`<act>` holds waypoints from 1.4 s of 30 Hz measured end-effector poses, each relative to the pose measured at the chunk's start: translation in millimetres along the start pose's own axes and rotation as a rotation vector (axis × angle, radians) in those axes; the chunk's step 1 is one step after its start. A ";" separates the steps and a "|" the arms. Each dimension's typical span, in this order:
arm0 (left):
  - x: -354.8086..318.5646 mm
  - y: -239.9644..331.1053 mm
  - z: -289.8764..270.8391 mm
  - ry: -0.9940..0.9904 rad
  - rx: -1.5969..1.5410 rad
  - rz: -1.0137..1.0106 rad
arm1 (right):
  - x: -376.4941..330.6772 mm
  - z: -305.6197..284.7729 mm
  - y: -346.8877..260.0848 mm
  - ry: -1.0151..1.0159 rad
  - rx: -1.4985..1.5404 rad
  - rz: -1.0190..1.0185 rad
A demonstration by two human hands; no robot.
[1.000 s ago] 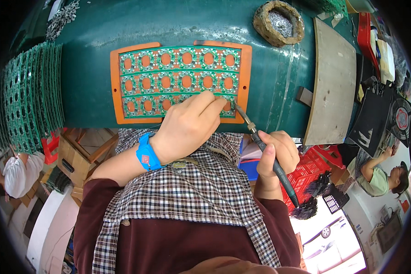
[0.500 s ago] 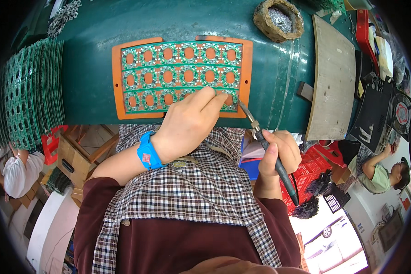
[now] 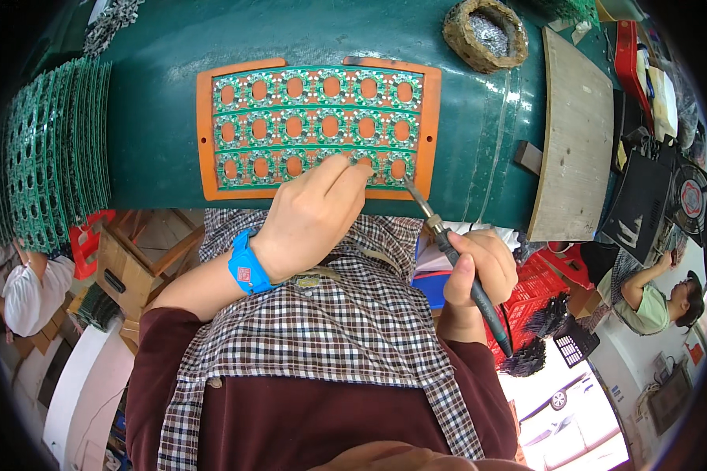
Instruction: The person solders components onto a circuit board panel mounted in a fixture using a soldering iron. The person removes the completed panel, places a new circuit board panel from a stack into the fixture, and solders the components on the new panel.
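Observation:
A panel of green circuit boards with rows of round cutouts lies in an orange holding frame. My left hand reaches over its lower edge, thumb and fingers pinched together above the bottom row. Whatever is between those fingertips is hidden. In my right hand is a soldering iron, gripped by its dark handle like a pen. Its metal tip points up and left, at the panel's lower right corner by the last cutout; whether it touches cannot be told.
Many green board panels stand upright on the left. Beyond the frame, to the right, sits a rough brown bowl of silvery material. A wooden board and a small dark block lie at right. A co-worker sits far right.
My left fingers have drawn left along the bottom row, away from the last cutout. The iron's tip stays by the lower right corner. The whole view has shifted slightly.

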State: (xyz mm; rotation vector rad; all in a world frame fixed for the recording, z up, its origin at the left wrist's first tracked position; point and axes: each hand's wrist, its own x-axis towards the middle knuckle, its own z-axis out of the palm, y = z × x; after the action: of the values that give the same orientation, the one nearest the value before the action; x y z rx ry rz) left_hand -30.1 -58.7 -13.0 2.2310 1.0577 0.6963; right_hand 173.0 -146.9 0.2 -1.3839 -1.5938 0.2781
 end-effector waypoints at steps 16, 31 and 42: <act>12.2 0.8 -5.3 -0.007 0.112 0.018 | 4.6 4.8 3.6 0.053 0.001 0.061; 29.5 -11.4 9.4 0.032 0.129 0.039 | 28.2 19.8 10.3 -0.052 0.034 0.104; 35.5 -12.0 -3.9 0.183 0.091 -0.003 | 29.1 17.3 9.2 0.003 -0.101 0.040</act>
State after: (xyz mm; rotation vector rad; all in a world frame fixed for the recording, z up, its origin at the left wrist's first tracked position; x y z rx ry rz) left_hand -19.2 -22.7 -11.0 2.2753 1.2024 0.8809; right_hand 169.0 -112.0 -0.2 -1.4940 -1.5985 0.2214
